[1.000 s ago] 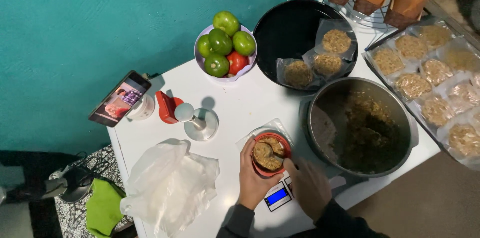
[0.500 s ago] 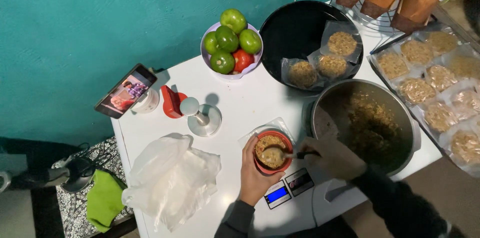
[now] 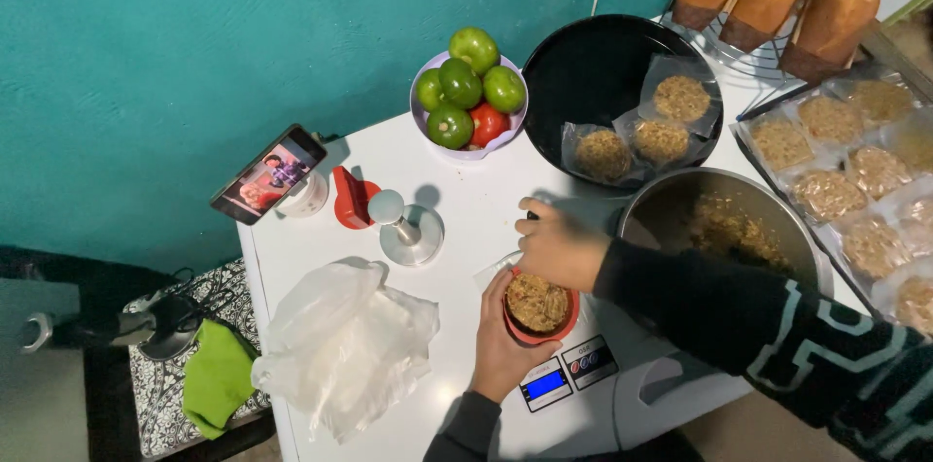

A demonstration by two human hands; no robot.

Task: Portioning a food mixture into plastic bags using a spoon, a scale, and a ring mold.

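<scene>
Head view: the left hand (image 3: pixel 498 350) cups a small red bowl (image 3: pixel 540 311) filled with brown crumb mixture, its grip wrapped around the bowl's 9 o'clock side. The bowl sits on a white kitchen scale (image 3: pixel 573 375) near the 6 o'clock edge of the white worktop (image 3: pixel 321 243). The right hand (image 3: pixel 556 246) rests over the bowl's 12 o'clock rim, fingers curled together; what it pinches cannot be told. At 3 o'clock of the bowl stands a large metal pot (image 3: pixel 729 229), close by. At 9 o'clock lies a crumpled clear plastic bag (image 3: pixel 345 345), just beside the left hand. A metal press (image 3: pixel 408 229) stands at 10 o'clock, with bare worktop between it and the bowl. A black pan (image 3: pixel 603 73) holds wrapped patties at 12 o'clock.
</scene>
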